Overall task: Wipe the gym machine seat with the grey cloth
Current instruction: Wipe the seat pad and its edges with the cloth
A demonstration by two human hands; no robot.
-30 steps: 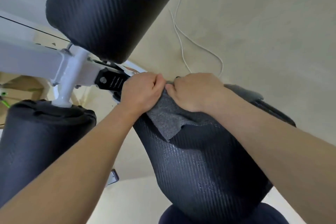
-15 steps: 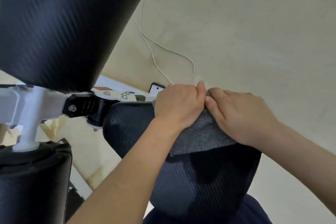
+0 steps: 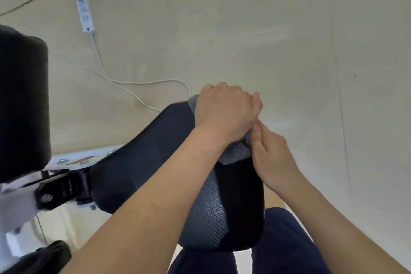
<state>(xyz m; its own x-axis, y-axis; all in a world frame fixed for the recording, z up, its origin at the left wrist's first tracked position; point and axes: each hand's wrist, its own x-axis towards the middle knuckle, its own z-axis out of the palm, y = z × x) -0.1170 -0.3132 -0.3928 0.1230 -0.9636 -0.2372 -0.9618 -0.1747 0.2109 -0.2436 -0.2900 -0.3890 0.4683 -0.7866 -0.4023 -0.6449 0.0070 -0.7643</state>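
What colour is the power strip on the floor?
White, with a white cord; the head view shows the power strip.

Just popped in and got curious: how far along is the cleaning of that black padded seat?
Midway, as far as one picture tells. Both hands, left hand and right hand, press the grey cloth onto the far end of the seat. The near textured part shows faint sheen, perhaps already wiped. The side toward the white frame looks untouched.
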